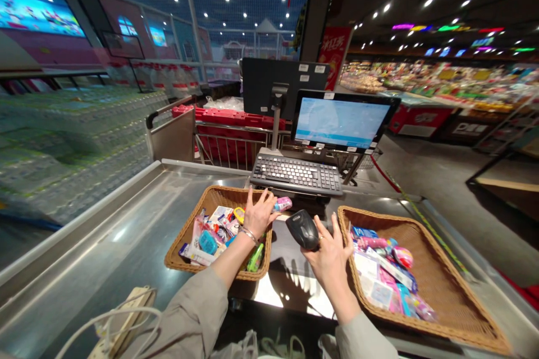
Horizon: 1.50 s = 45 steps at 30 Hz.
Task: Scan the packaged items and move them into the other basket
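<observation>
My left hand point(257, 216), with a bracelet at the wrist, is over the right rim of the left wicker basket point(173, 255). Between its thumb and fingers is a small pink-and-blue packaged item point(283, 203), pointing right; its exact kind is unclear. A black barcode scanner point(302, 229) is in my right hand point(330, 258), its head turned toward the pink item but apart from it. Close to that hand's right side stands the right wicker basket point(457, 286). Small colourful packages lie in both baskets, including a blue item point(208, 242) and a pink round one point(403, 257).
Behind the hands sit a black keyboard point(297, 173) and a lit monitor point(343, 120) on the metal counter point(122, 235). A power strip point(122, 322) with white cables lies at the lower left. Shopping carts point(236, 143) stand beyond the counter.
</observation>
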{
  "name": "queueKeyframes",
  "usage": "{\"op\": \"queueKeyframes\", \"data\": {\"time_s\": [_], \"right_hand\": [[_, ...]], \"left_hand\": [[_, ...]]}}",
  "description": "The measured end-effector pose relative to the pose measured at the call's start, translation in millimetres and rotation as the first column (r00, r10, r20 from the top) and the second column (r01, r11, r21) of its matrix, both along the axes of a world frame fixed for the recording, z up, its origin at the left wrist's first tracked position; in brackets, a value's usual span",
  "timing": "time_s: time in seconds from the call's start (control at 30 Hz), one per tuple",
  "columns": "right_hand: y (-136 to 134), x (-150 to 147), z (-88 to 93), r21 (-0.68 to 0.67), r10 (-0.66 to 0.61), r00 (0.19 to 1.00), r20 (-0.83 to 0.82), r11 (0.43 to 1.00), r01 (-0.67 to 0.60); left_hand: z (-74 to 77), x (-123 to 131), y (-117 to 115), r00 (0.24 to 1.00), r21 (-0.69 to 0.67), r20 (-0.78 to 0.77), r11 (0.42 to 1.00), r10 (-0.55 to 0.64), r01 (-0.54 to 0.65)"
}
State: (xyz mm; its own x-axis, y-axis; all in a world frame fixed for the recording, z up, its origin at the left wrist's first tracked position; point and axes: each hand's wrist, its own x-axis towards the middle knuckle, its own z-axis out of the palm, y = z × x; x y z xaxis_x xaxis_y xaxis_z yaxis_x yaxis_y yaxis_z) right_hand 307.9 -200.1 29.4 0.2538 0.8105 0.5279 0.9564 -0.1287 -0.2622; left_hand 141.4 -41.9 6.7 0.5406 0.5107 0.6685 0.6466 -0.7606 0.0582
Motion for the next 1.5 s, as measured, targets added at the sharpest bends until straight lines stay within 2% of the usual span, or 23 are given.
{"op": "queueKeyframes", "data": {"time_s": [0.17,0.43,0.8,1.13,1.5], "right_hand": [[-3.4,7.6,-1.9,0.033,-0.044,0.999,0.027,0.999,0.043],[-15.3,20.7,0.5,0.061,-0.139,0.990,-0.021,0.988,0.140],[-33.8,49.6,-4.0,0.140,-0.299,0.954,-0.022,0.944,0.299],[-53.7,78.9,-4.3,0.118,-0.471,0.880,-0.057,0.872,0.475],[-73.3,121.4,-18.8,0.091,-0.575,0.813,-0.093,0.808,0.582]], "left_hand": [[4.6,9.7,-2.0,0.999,0.022,0.012,0.999,-0.050,0.050],[10.8,36.7,-6.5,0.993,0.047,0.018,0.992,-0.116,0.115],[17.8,84.3,-18.1,0.969,0.030,0.016,0.969,-0.246,0.246],[14.1,135.1,-38.1,0.933,-0.035,-0.021,0.933,-0.359,0.358],[5.6,183.2,-64.3,0.917,-0.159,-0.078,0.913,-0.392,0.377]]}}
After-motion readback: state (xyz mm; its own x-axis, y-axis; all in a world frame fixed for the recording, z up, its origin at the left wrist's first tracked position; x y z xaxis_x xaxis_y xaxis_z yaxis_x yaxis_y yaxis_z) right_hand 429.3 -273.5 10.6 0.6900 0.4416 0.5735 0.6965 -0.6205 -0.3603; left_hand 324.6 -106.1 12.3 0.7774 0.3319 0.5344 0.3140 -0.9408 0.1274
